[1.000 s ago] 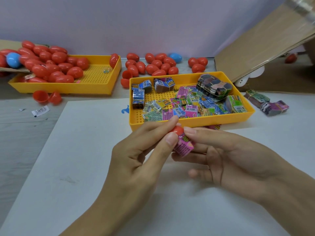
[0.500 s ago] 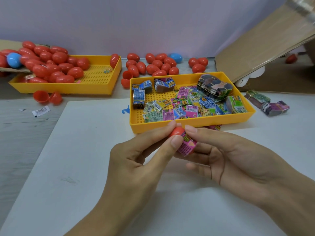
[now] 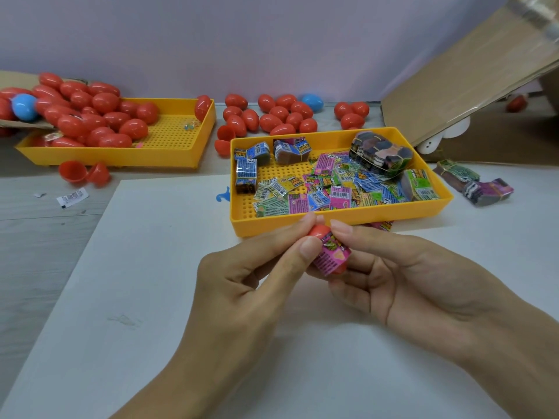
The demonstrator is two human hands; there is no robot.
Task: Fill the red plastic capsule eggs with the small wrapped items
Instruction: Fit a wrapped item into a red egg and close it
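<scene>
Closest to me, my left hand (image 3: 242,276) pinches a red capsule half (image 3: 318,231) between thumb and forefinger, and my right hand (image 3: 402,276) pinches the pink wrapped item (image 3: 331,257), whose lower end seems to sit in another red half. I judge the two hands meet so the cap can close over the packet. Just beyond my fingertips sits the yellow tray (image 3: 332,226) of wrapped items, within easy reach for refills. Its packets show barcodes, but the print is too small to read. Farther off to my left, a second yellow tray (image 3: 181,155) holds red eggs (image 3: 90,116), with more loose eggs (image 3: 278,113) against the wall.
</scene>
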